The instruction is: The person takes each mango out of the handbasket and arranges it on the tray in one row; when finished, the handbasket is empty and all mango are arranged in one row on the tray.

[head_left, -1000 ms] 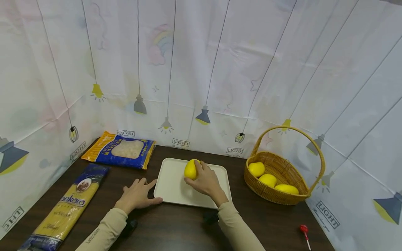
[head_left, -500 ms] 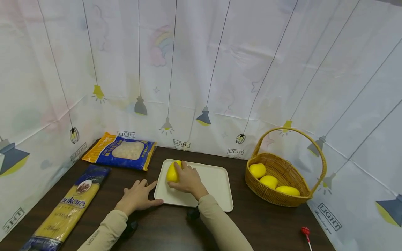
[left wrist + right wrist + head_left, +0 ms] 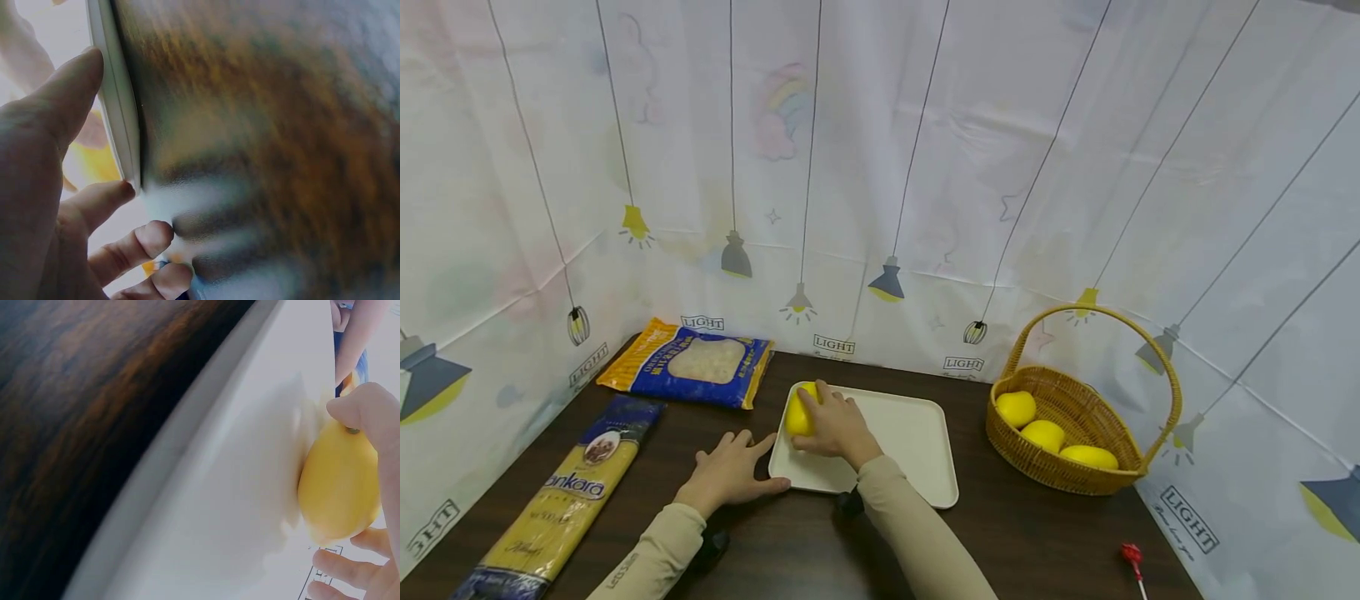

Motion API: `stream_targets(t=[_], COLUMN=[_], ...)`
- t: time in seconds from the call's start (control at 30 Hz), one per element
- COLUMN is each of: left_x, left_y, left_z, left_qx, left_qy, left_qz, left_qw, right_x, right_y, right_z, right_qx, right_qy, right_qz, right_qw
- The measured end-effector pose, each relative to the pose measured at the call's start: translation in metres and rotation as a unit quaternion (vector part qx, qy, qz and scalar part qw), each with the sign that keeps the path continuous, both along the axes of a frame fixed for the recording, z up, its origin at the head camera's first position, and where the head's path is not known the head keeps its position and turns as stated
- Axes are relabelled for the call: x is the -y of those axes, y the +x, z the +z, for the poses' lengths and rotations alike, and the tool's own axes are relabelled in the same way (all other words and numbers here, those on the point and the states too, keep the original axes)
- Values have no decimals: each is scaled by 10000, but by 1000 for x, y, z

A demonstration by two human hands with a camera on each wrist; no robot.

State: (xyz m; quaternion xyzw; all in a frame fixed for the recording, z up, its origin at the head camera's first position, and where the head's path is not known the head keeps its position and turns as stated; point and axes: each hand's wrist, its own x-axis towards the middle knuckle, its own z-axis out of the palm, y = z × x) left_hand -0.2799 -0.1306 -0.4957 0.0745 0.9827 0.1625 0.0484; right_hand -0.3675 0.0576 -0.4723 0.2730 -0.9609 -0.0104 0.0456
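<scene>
My right hand (image 3: 838,429) grips a yellow lemon (image 3: 798,415) at the left end of a cream rectangular tray (image 3: 910,437). In the right wrist view the lemon (image 3: 340,481) sits low against the tray surface, thumb by its stem end and fingers round the other end. Fingers spread, my left hand (image 3: 724,473) rests at the tray's near left corner. The left wrist view has its thumb and a fingertip against the tray rim (image 3: 115,94), the other fingers on the dark table.
At the right stands a wicker basket (image 3: 1037,475) with a tall handle, holding several lemons (image 3: 1042,435). A red lollipop (image 3: 1131,554) lies near the right edge. Left are a blue-orange food bag (image 3: 700,367) and a long yellow pasta packet (image 3: 561,492). Printed curtains (image 3: 880,167) enclose the back.
My right hand has carried the lemon leftward across the tray, from its middle to its left end. The left hand has stayed at the tray's edge.
</scene>
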Motion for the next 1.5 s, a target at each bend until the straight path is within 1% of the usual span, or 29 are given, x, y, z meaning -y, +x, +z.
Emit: stream_targets(t=[0.23, 0.5, 0.73, 0.87, 1.0, 1.1, 1.2, 1.37, 1.5], left_x=[-1, 0, -1, -1, 0, -2, -3, -3, -1], left_y=[0, 0, -2, -2, 0, 1, 1, 2, 4], left_z=[0, 0, -1, -1, -1, -1, 0, 2, 2], left_qx=[13, -34, -9, -13, -26, -29, -32, 27, 59], left_qy=[13, -29, 12, -2, -40, -54, -52, -36, 17], left_qz=[2, 7, 23, 19, 9, -5, -30, -15, 23], left_qw=[10000, 10000, 10000, 10000, 10000, 10000, 10000, 10000, 10000], right_x=[5, 9, 5, -1, -10, -21, -36, -64, -89], right_y=[-3, -3, -3, -1, 5, 11, 16, 24, 28], right_z=[1, 1, -1, 0, 3, 8, 10, 10, 10], right_qx=[35, 96, 29, -49, 90, 246, 305, 308, 201], right_qy=[131, 145, 185, 55, -152, -348, -490, -627, -721], right_qz=[92, 26, 5, 22, -32, -75, -132, -203, -250], right_qw=[9999, 9998, 9998, 10000, 9998, 9991, 9982, 9974, 9969])
